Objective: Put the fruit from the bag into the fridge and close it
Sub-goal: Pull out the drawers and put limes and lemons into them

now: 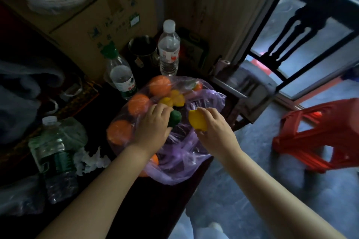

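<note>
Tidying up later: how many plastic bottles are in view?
3: a white-capped bottle behind the bag, a green-capped bottle to its left, and a third bottle near left beside crumpled tissue. Clutter may hide more.

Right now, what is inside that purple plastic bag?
Oranges, small yellow fruits and a green fruit gripped by the left hand. Anything beneath them or under the crumpled plastic is hidden.

Cardboard box (83, 23) upper left. White-capped bottle (168, 48), green-capped bottle (121, 75) and metal cup (142, 46) upper center. Big bottle (56, 157) beside crumpled tissue (89, 161), lower left. Red stool (320, 134) right, dark chair (303, 31) upper right.
</note>
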`<move>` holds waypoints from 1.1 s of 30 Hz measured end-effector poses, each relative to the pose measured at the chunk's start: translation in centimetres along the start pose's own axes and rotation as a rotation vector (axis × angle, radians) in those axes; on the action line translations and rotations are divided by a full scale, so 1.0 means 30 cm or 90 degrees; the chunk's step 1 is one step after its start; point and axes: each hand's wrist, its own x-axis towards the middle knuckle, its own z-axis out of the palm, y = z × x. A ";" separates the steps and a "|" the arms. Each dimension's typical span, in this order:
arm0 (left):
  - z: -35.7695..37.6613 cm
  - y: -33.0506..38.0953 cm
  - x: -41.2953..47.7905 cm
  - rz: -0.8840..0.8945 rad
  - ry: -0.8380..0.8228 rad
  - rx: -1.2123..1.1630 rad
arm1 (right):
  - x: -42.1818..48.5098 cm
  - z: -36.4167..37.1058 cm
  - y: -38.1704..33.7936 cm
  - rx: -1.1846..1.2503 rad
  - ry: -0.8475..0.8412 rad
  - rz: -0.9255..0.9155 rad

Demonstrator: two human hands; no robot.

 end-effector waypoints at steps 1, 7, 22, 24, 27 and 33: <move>-0.030 0.032 0.000 0.013 0.012 -0.013 | -0.022 -0.038 -0.004 0.006 0.019 0.001; -0.202 0.284 -0.016 0.113 0.085 -0.121 | -0.204 -0.307 -0.032 0.017 0.141 0.002; -0.370 1.013 -0.330 0.419 0.008 -0.361 | -1.088 -0.736 -0.091 -0.091 0.441 0.196; -0.362 1.093 -0.412 0.455 -0.018 -0.379 | -1.231 -0.726 -0.109 -0.106 0.466 0.253; -0.351 1.205 -0.548 0.518 -0.056 -0.399 | -1.441 -0.713 -0.149 -0.122 0.505 0.331; -0.342 1.443 -0.798 0.666 -0.117 -0.454 | -1.850 -0.731 -0.235 -0.176 0.518 0.443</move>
